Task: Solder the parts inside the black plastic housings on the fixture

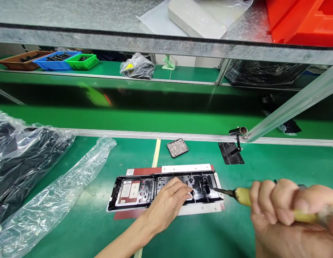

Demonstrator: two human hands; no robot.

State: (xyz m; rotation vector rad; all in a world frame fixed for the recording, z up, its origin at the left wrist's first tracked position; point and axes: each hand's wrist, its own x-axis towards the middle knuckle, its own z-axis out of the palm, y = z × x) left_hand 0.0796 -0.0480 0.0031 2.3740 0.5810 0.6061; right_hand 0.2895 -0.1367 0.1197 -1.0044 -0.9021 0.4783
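A long black plastic housing [149, 175] lies open side up on a red and white fixture [129, 214] on the bench. Over its middle is my left hand [169, 200], fingers bent together and the tips down at the housing's inner face. Whatever the fingertips pinch is hidden or too small to name. My right hand [285, 208], partly blurred, is wrapped round the yellow handle of a soldering iron [243, 196]. Its dark metal tip points left, at the housing's right end. Behind the housing sits a small black tray [177, 147] of tiny silvery metal parts.
A metal tube holder [238, 131] stands on a black plate at the rail. Clear plastic bags [61, 193] with dark contents cover the left side. A metal shelf [102, 36] crosses above, and a slanting post [295, 100] rises at right. Coloured bins [81, 62] stand far back.
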